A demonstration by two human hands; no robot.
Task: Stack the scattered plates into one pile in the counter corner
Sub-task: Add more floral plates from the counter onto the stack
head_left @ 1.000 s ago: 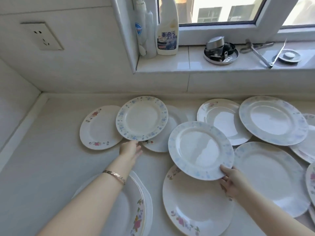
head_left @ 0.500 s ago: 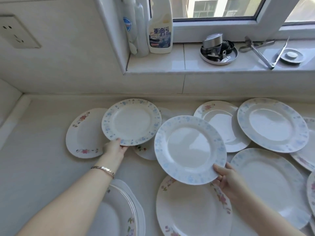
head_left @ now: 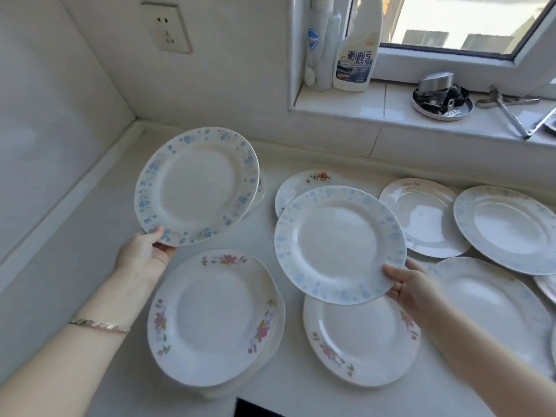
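Legible text: one item. White spray bottle standing on windowsill. Front label carries large dark Chinese characters 重油污, with second line 清洗剂 below. Smaller print lower on same label is blurred and unreadable. Slim white bottle just left of it bears round blue logo; lettering inside too blurred to read.

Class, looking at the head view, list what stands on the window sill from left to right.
White bottle with blue logo → cleaner spray bottle → round metal dish of small parts → metal tongs.
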